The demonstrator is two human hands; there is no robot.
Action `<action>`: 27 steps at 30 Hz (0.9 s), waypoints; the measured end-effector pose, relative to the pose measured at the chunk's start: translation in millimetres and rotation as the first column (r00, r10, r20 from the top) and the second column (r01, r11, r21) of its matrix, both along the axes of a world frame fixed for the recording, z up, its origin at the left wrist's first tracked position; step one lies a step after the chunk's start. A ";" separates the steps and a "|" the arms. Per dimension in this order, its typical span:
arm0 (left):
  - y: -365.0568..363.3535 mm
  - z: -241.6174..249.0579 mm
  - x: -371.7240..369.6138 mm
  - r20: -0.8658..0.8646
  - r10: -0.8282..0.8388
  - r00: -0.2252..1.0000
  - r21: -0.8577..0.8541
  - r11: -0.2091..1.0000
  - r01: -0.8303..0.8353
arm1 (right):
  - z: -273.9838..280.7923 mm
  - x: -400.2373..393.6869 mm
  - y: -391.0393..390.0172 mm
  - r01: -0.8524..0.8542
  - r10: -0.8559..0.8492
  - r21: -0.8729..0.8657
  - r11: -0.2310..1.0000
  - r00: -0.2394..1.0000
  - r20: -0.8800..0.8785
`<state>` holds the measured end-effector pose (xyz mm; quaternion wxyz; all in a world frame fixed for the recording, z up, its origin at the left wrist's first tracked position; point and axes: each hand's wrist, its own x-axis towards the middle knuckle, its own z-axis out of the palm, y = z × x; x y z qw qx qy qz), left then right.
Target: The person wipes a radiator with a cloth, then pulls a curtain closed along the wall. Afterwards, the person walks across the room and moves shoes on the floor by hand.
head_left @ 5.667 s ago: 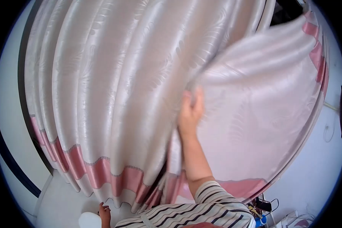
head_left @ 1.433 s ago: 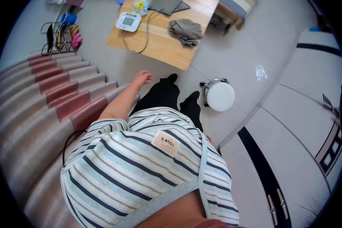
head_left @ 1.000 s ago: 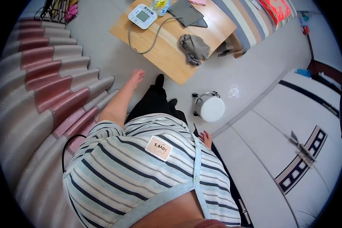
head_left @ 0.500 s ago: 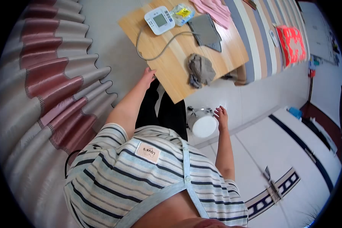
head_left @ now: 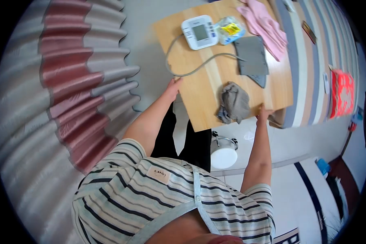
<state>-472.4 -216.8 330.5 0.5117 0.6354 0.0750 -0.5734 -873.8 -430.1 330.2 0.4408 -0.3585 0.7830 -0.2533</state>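
Curtain: pleated, pink-banded, hangs at the left, apart from both hands.
Table: wooden top, ahead of the person, gripped at 2 edges.
Grey cuff: flat on the table, hose running to the monitor.
Crumpled cloth: near the right edge.
Stool: white, on the floor below.
Left hand: grasping the table's left edge.
Right hand: fingers closed on the near right corner.
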 end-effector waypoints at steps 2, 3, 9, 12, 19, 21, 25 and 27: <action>-6.2 -6.1 0.9 0.006 -0.044 0.999 -0.040 0.998 0.044 | -67.1 -57.8 9.0 -0.060 0.024 -0.243 0.968 0.989 -0.149; -7.2 -18.7 1.7 0.003 -0.049 0.999 -0.104 0.993 0.049 | -47.8 -47.0 7.9 -0.046 0.030 -0.232 0.972 0.997 -0.073; -21.1 15.6 6.7 0.118 -0.039 0.992 -0.071 0.996 0.048 | 4.5 -33.6 43.9 0.010 -0.008 -0.057 0.998 1.000 0.026; -28.1 28.0 29.9 0.147 -0.054 0.988 -0.018 0.998 0.057 | 11.0 -14.3 67.2 0.013 -0.007 -0.105 0.994 0.998 0.065; -25.9 -8.0 97.6 0.115 0.099 0.988 -0.118 0.989 -0.086 | 10.9 49.7 124.2 0.094 -0.135 0.171 0.981 0.959 0.250; 9.9 -20.4 113.4 0.144 0.062 0.988 -0.168 0.985 -0.038 | 10.6 63.8 155.5 0.039 -0.061 0.089 0.995 0.961 0.271; 38.5 -4.7 150.2 0.216 0.149 0.965 -0.058 0.988 -0.140 | 27.4 111.7 184.5 -0.080 0.041 0.119 0.990 0.954 0.297; 60.2 -4.1 171.9 0.255 0.168 0.952 -0.004 0.985 -0.172 | 49.2 141.5 202.2 -0.108 0.050 0.148 0.983 0.937 0.346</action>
